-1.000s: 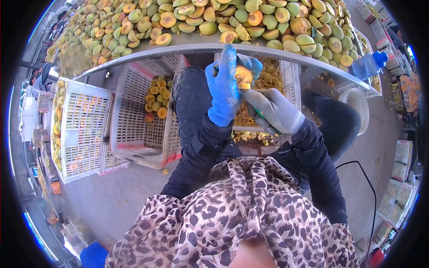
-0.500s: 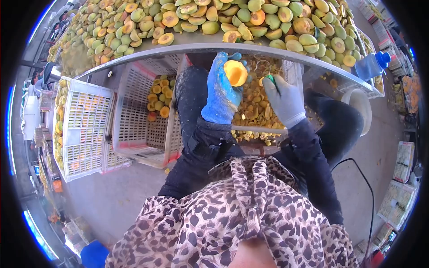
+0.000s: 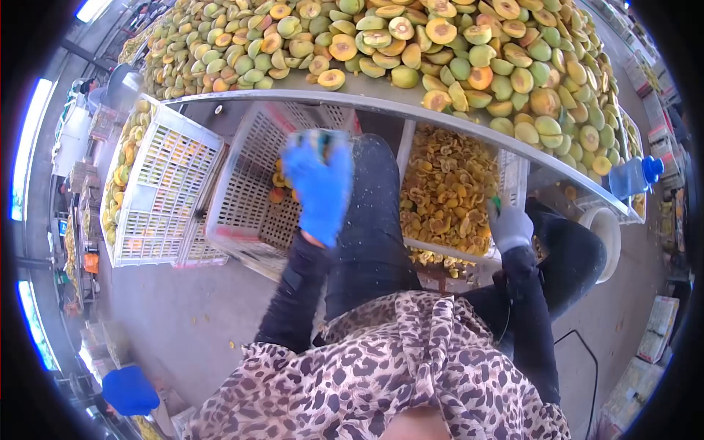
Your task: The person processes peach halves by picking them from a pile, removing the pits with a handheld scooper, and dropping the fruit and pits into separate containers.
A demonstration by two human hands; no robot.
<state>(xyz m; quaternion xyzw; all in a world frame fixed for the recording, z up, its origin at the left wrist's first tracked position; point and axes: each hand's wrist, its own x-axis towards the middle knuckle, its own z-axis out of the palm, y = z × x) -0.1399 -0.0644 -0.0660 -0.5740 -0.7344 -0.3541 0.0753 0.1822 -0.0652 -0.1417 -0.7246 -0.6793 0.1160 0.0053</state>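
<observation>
Grey floor (image 3: 176, 308) all round, pretty busy room, with a metal-edged surface (image 3: 367, 86) curving across the top of the view. It's heaped with fruit halves (image 3: 440, 31), green and yellow skins, some lying cut side up showing brownish hollows. Blue-tinted bottle (image 3: 629, 178) sits at the right end, near the edge.

Left hand, in a blue glove (image 3: 317, 191), is over the open crate (image 3: 238, 194) below the surface, just beside the person's left knee. It's pretty blurred, so can't tell if those fingers are wide or narrow, or if they've got anything in them. Some orange-yellow fruit pieces (image 3: 279, 180) show inside that crate, partly hidden behind the glove.

Right hand, grey glove (image 3: 512, 227), is down by the right side of the other crate (image 3: 513, 176), with its fingers closed around a small green tool (image 3: 496, 200). Only a bit of the green pokes out, so can't make out the rest of it. That crate is between the person's legs and loaded with yellow-brown scraps (image 3: 446, 194), more scraps showing just below its near edge.

Off to the left there's a white crate (image 3: 169, 198) with fruit in it, tilted in this view, and a pale bucket (image 3: 605, 242) stands just beyond the right knee.
</observation>
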